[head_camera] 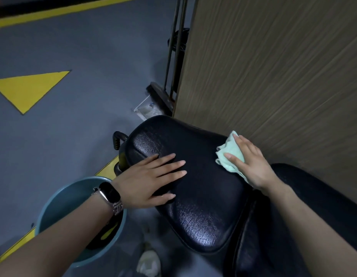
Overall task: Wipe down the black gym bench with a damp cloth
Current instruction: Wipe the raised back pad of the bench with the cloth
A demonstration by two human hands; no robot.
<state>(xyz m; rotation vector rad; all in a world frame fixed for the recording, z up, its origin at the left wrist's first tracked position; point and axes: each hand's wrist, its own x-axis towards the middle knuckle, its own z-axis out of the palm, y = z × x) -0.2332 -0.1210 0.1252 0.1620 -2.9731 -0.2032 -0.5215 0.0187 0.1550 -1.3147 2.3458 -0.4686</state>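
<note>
The black gym bench's seat pad (199,206) fills the middle of the view, glossy and textured, with its back pad (321,198) running off to the lower right. My left hand (151,176) lies flat on the seat's left side, fingers straight. My right hand (251,160) presses a pale green cloth (227,151) onto the seat's far right edge, fingers spread over the cloth. Part of the cloth is hidden under my palm.
A blue basin (59,198) stands on the grey floor at the lower left, beside the bench. A wood-grain panel (273,66) rises right behind the bench. A broom and dustpan (159,96) lean by the panel's edge. Yellow floor markings (29,88) lie to the left.
</note>
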